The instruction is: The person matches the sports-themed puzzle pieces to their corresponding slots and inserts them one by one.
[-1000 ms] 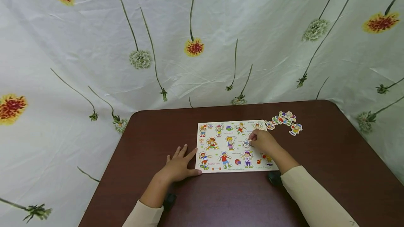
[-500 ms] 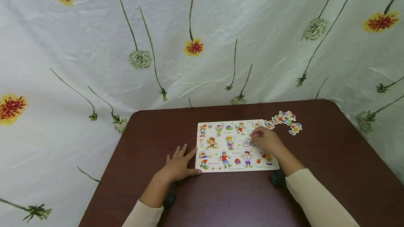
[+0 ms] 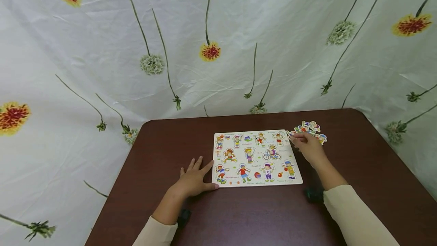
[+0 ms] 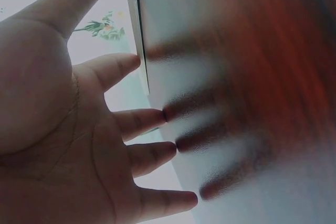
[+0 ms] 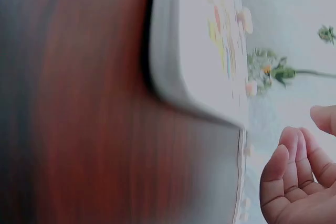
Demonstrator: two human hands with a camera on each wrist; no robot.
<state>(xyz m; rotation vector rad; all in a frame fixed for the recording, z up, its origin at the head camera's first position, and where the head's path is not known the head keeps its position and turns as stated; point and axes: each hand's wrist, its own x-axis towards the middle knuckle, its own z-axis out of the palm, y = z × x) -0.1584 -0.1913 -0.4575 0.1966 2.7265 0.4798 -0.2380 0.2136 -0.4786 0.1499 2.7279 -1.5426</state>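
Note:
A white peg puzzle board (image 3: 240, 162) with sports figures lies on the table. My left hand (image 3: 192, 180) rests at its left edge, fingers spread, thumb and index finger touching the near corner and side. In the left wrist view the straight fingers (image 4: 149, 124) reach the tabletop, with nothing in the palm. My right hand (image 3: 311, 151) is over the board's right edge, fingertips at a small pile of loose puzzle pieces (image 3: 310, 125); it partly hides some. In the right wrist view thumb and loosely bent fingers (image 5: 273, 174) stand apart with nothing between them. The cyclist piece (image 3: 272, 152) sits on the board.
The dark brown table (image 3: 177, 136) has rounded far corners. Behind it hangs a white cloth (image 3: 191, 82) printed with flowers. Small knobs (image 5: 251, 87) stick up from the board in the right wrist view. A dark wrist device (image 3: 314, 194) sits under the right wrist.
My right hand has moved right, from over the cyclist on the board to the loose pieces, uncovering the cyclist and the lower right figure. My left hand has stayed in place.

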